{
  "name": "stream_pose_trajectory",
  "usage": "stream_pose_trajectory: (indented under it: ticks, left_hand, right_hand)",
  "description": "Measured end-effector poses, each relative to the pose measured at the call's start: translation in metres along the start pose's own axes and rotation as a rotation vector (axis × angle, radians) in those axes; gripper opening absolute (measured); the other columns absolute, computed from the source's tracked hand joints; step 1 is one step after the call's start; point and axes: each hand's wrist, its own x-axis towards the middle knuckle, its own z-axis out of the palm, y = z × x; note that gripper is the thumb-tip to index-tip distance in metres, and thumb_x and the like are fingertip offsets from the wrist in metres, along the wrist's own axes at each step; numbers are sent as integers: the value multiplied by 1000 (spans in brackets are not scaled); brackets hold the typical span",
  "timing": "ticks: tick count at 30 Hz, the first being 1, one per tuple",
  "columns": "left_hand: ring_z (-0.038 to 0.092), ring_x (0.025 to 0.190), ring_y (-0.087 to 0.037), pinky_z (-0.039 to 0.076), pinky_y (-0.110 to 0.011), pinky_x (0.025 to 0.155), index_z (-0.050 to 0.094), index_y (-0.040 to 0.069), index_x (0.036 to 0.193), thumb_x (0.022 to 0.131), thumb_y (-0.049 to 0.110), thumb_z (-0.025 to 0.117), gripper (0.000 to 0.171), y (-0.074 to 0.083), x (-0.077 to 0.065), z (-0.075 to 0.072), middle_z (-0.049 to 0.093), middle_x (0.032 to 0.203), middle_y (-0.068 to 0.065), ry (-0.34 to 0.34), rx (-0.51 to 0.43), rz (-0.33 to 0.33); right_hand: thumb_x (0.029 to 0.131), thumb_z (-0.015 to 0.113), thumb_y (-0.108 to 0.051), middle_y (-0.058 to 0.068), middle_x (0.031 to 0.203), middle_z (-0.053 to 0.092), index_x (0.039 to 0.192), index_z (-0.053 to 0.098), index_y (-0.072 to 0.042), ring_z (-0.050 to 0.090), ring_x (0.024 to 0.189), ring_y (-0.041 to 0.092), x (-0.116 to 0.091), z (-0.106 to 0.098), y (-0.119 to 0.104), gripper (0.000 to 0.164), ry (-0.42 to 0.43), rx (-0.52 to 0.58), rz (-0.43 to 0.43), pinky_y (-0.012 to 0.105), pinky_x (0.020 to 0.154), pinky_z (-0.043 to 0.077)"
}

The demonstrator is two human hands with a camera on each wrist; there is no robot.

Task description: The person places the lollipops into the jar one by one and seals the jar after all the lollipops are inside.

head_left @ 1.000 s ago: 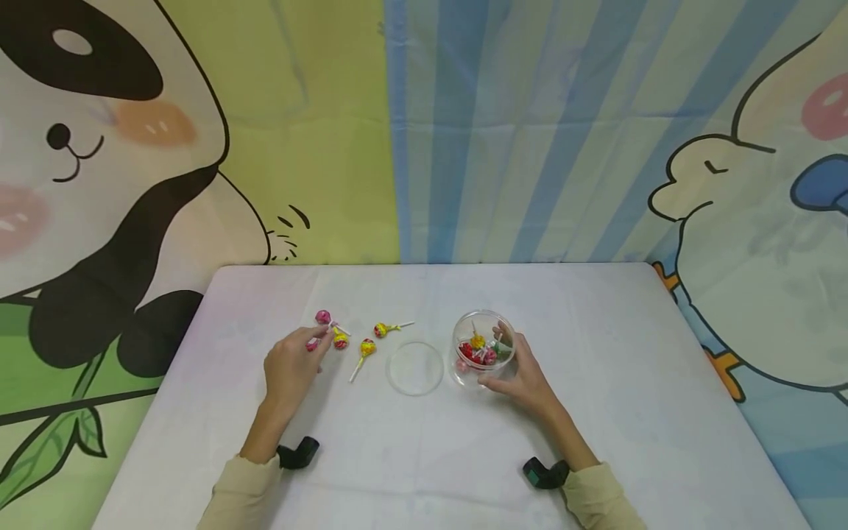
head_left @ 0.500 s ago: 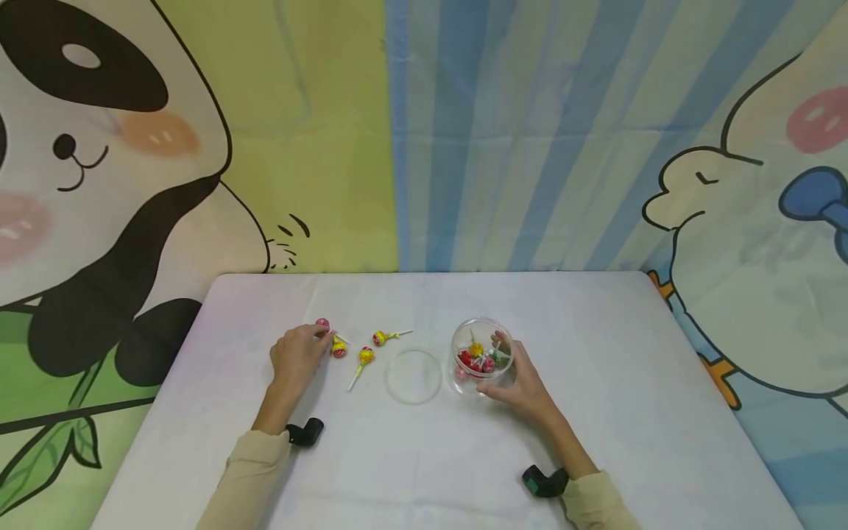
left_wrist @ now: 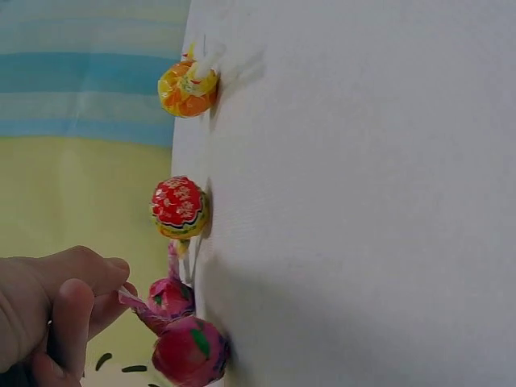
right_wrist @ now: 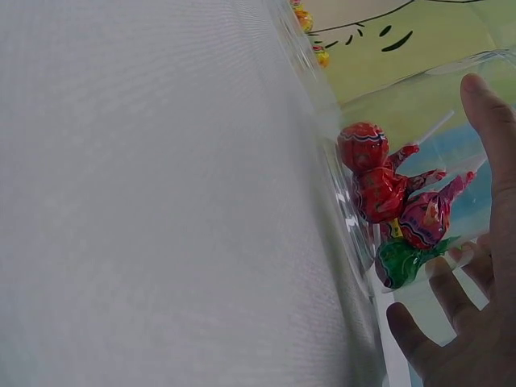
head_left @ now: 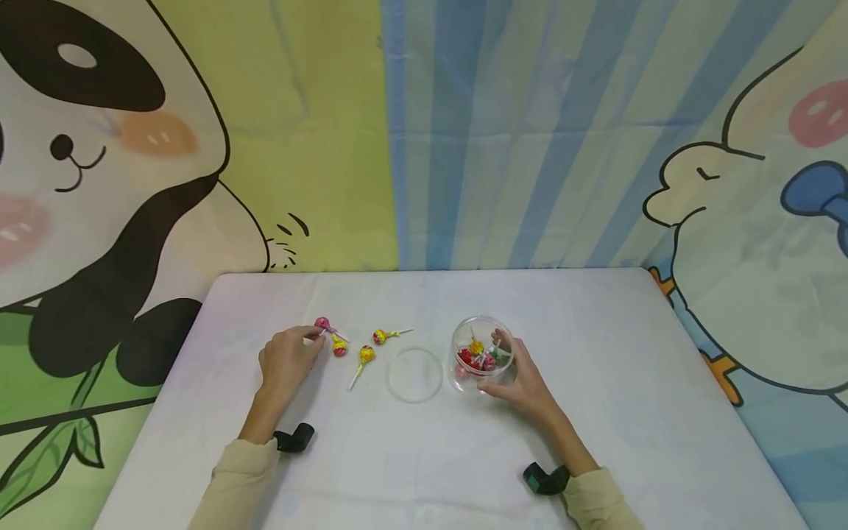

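Lower left of the left-wrist view, a pink lollipop (left_wrist: 189,352) is pinched at its stem by the left hand (head_left: 288,358); right of centre in the head view, the jar (head_left: 483,328) is encircled by the right hand's (head_left: 526,379) curled fingers. Contact with the neighbouring pink lollipop (left_wrist: 171,297) is best avoided

Bare hands (head_left: 289,361) (head_left: 520,379), light beige sleeves (head_left: 235,478) (head_left: 601,500), black wrist units (head_left: 295,439) (head_left: 548,479).
Both sleeves are plain cloth, softly creased, ending in cuffs (head_left: 248,450) short of the hands. At each cuff, on the side facing the middle of the scene, sits a small, bent black unit; the one on the right shows a small green patch, while the one on the left looks black throughout.
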Motion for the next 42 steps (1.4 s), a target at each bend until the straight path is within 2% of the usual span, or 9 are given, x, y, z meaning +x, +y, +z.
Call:
stream_pose_trajectory:
  ticks: [6,13,18,23,26,30,37,39,42]
  left_hand:
    - [38,43,-13,24,-26,39,72,14,96,82,28,68,20,-1,-16,-24,69,67,-2,39,-1,34]
    - [37,42,-15,24,-27,41,72,13,94,80,25,70,18,-11,-49,-45,55,47,2,-5,10,-24]
    - [37,42,-14,26,-26,42,72,11,95,80,23,70,19,-13,-63,-51,57,48,-3,-28,15,-64]
    - [39,40,-11,27,-25,40,72,12,94,80,23,71,18,-6,-62,-55,66,61,-4,52,-28,0]
    - [42,39,-5,28,-22,39,72,14,92,79,24,72,17,10,-58,-62,70,69,-4,118,-82,68]
    - [45,38,1,29,-20,37,73,15,91,77,21,74,16,41,-53,-70,72,77,-3,168,-253,185]
    - [50,39,0,32,-18,36,70,17,88,79,19,72,10,105,-43,-60,71,82,0,76,-597,345]
    - [50,40,2,32,-18,35,69,18,87,79,20,71,9,124,-42,-54,71,81,2,31,-622,378]
    - [47,40,7,32,-17,36,70,19,89,80,22,71,9,149,-44,-46,72,82,5,-19,-574,449]
  right_hand:
    - [68,80,-18,16,133,42,138,33,-4,41,125,33,-1,-6,-17,86,-2,-19,-19,59,103,28]
    - [66,82,-27,9,136,41,141,30,-17,39,129,29,5,0,14,93,-3,-10,-18,58,106,27]
    - [65,82,-34,6,135,41,142,28,-21,38,129,25,6,0,17,94,2,-12,-44,55,107,27]
    - [65,82,-36,3,134,42,141,30,-24,40,127,23,6,0,18,92,14,-10,-44,56,105,29]
    - [64,82,-37,3,134,42,140,31,-25,40,127,23,5,1,19,92,19,1,-41,56,105,28]
    - [64,82,-36,3,135,42,141,30,-25,39,128,24,5,1,20,93,16,-1,-41,57,106,27]
    - [66,82,-34,6,137,41,142,29,-21,38,130,26,4,0,18,93,3,-9,-40,56,106,26]
    - [66,82,-33,6,137,41,142,30,-20,37,130,26,3,0,17,93,3,-1,-31,57,107,25]
    - [66,82,-27,10,139,40,141,30,-15,36,131,30,1,-1,7,92,-1,5,-18,59,106,24]
